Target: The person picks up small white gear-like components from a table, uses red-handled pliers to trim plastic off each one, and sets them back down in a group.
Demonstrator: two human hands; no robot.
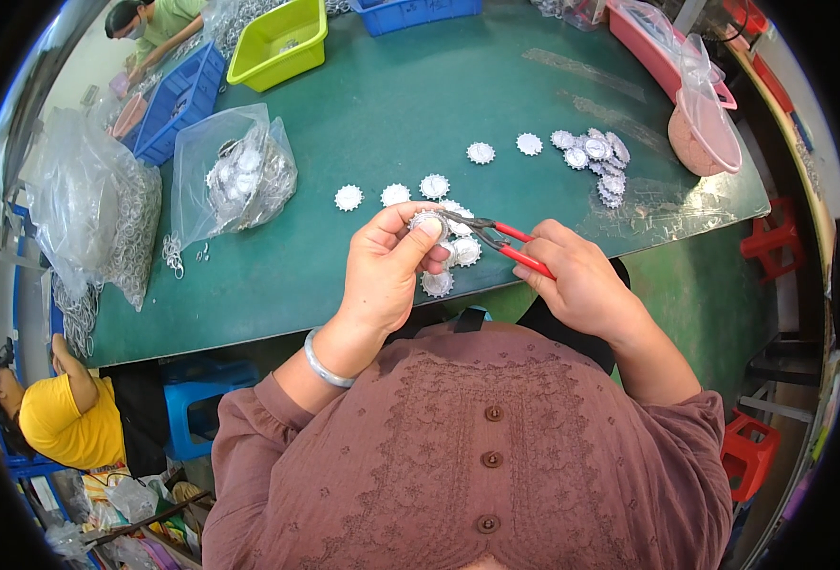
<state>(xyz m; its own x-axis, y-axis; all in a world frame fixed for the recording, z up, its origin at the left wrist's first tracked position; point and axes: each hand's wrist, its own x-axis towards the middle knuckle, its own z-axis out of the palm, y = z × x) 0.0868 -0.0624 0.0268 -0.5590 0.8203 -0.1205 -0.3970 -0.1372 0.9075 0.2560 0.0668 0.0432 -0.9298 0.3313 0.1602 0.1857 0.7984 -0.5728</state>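
Between the thumb and fingers of my left hand [385, 258] is a round silver disc with a toothed edge [428, 222]. My right hand [576, 275] is closed around the red handles of a pair of pliers [519, 237]. The dark jaws of the pliers meet the right rim of that disc; whether they grip a small ring there is too small to tell. Under and beside my left hand lie several similar discs [466, 251], partly covered by the hand and tool. More of them form a loose row [394, 195] farther off on the green table [363, 123].
A pile of discs [598, 150] lies to the right. On the left are a clear bag of discs [239, 180] and a bag of metal rings [106, 204]. Green [277, 47] and blue bins [180, 100] and a pink basket [703, 133] stand around. Two other people are at left.
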